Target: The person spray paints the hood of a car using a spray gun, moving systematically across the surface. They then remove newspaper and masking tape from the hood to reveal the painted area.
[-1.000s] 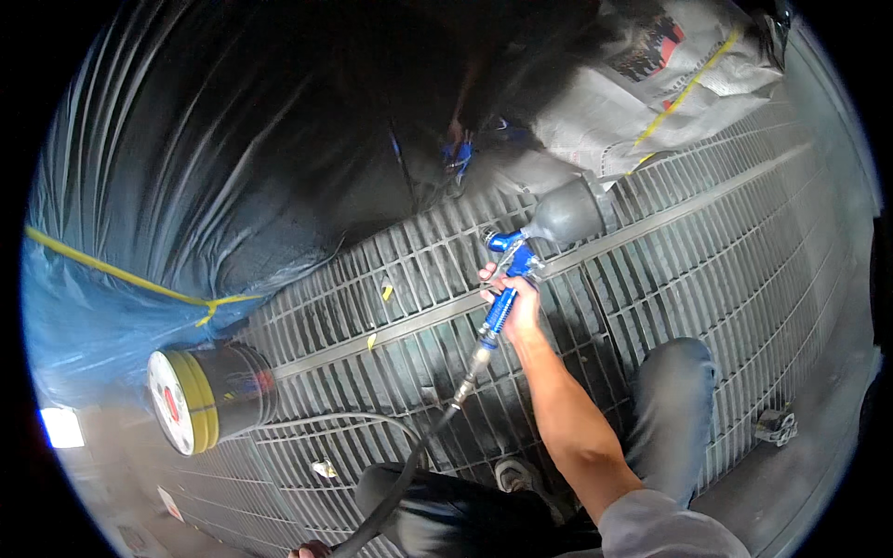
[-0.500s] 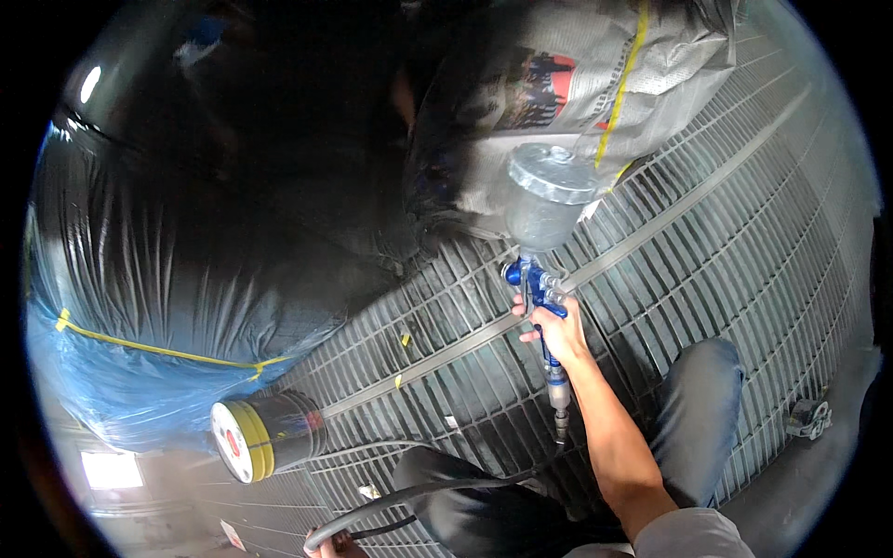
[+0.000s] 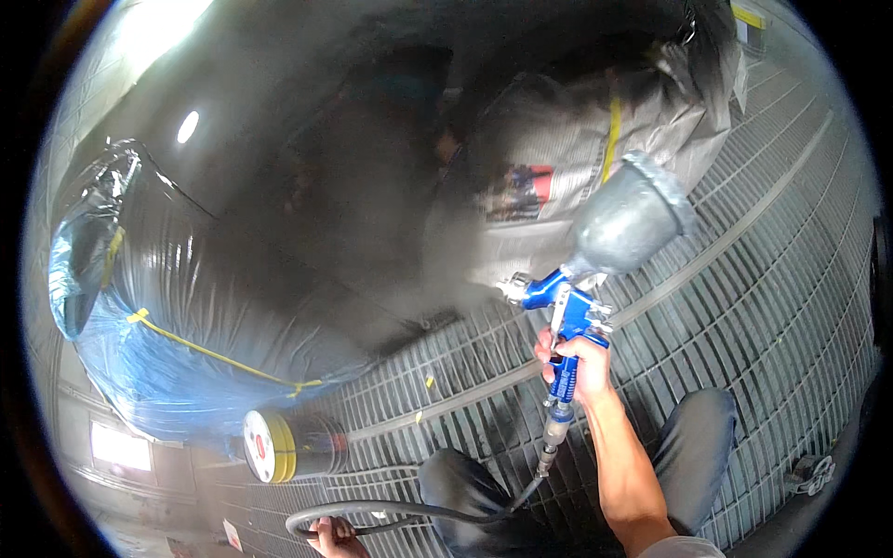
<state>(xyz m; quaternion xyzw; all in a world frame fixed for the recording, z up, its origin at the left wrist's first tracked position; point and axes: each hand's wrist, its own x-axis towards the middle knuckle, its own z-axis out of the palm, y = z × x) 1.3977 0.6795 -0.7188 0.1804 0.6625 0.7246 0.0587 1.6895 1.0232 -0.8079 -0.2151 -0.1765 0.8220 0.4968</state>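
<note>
Holds the blue spray gun [image 3: 579,314] in the right hand [image 3: 590,365], firmly closed around its handle. Directs the nozzle [image 3: 513,287] toward left and slightly far, at the dark panel [image 3: 353,186], without touching it, with pale mist [image 3: 486,277] in front. Carries the handle lengthwise from near to far, with the grey cup [image 3: 625,223] leaning to the far right. Grasps the grey hose [image 3: 400,508] in the left hand [image 3: 335,538], at near left, farther from the panel than the right. Has the bucket [image 3: 282,446] beyond the hose, on the metal grating [image 3: 744,307].
</note>
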